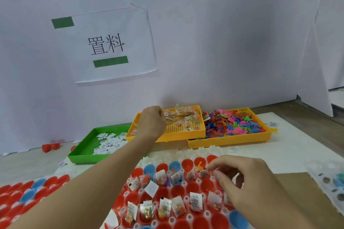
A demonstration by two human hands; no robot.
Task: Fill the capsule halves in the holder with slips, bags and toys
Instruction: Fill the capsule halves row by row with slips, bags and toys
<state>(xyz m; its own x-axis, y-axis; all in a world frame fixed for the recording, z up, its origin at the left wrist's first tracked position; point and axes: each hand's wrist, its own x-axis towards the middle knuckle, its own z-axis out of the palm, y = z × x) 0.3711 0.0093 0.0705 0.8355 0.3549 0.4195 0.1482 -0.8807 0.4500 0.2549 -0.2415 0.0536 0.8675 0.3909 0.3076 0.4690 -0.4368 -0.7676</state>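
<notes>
Red and blue capsule halves (some stuffed), right grip pinching nothing discernible, left grip unclear.

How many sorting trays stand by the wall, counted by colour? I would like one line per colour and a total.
Green tray, holding paper slips: 1
Yellow trays: 2, one with small bead bags and one with toy figures; the first yellow tray overlaps the edge of the second.
Total: 3 trays
</notes>
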